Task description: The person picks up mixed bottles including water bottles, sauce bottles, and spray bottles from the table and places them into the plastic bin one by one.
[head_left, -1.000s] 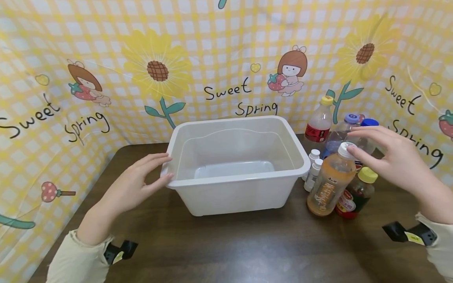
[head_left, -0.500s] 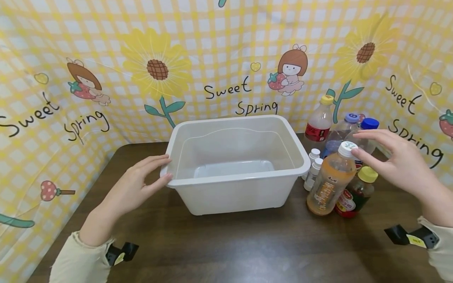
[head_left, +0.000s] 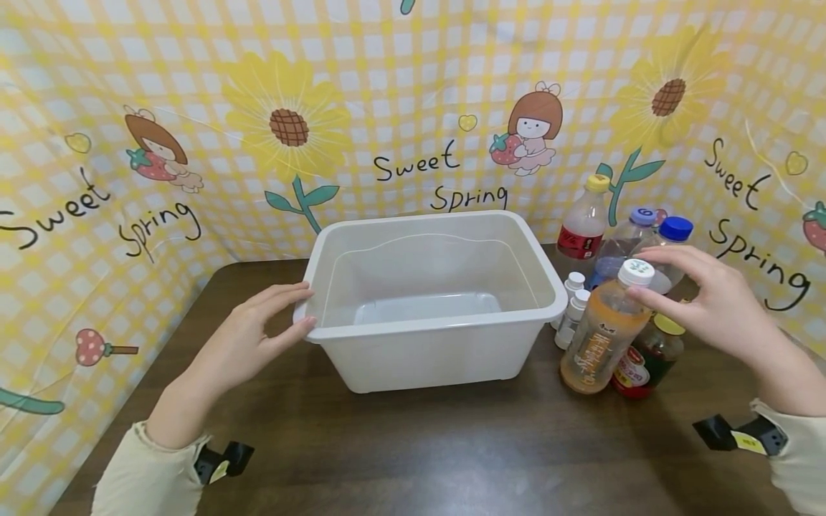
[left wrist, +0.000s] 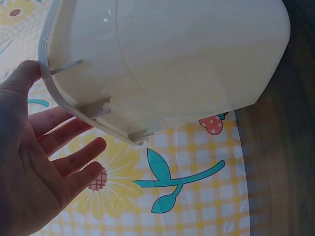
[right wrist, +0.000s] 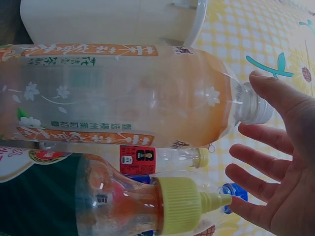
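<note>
A beige plastic tub stands on the dark table. My left hand rests at its left end, with thumb and first fingertips touching the rim. In the left wrist view the other fingers are spread off the tub. To the tub's right an upright bottle of orange-tinted drink has a white cap. My right hand is at its neck, thumb in front and fingers behind, fingertips right at the cap. In the right wrist view its other fingers extend loosely below the cap.
Beside the orange drink bottle are a yellow-capped sauce bottle and two small white-capped bottles. Behind are a red-label bottle and blue-capped clear bottles. A yellow checked cloth hangs behind the table.
My right hand has lowered slightly, its thumb going from the cap's side down to the neck of the drink bottle. My left hand and the tub stay where they were.
</note>
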Motion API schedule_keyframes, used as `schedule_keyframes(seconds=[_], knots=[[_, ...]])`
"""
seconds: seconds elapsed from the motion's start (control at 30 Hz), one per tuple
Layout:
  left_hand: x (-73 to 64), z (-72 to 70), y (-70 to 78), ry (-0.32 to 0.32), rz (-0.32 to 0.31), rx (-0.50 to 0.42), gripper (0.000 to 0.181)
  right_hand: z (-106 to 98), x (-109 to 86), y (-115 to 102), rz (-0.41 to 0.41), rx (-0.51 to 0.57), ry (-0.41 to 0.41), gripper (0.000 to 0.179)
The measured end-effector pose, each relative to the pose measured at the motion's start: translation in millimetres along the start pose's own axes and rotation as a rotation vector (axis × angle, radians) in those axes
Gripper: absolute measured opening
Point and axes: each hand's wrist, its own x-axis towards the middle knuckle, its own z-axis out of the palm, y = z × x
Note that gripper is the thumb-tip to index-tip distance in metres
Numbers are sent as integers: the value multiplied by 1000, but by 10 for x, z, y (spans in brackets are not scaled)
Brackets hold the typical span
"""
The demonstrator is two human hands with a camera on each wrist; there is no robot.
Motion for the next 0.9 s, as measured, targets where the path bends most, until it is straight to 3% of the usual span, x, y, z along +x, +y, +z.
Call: schedule_keyframes(seconds=[0.6,0.9], knots=[[-9,21,-4,4,-6,-17,44,10,35,-17,3,-2,-41,42],[-7,21,-11,14,7,-12,43,-42,84,-62,-56,-27,19,40]])
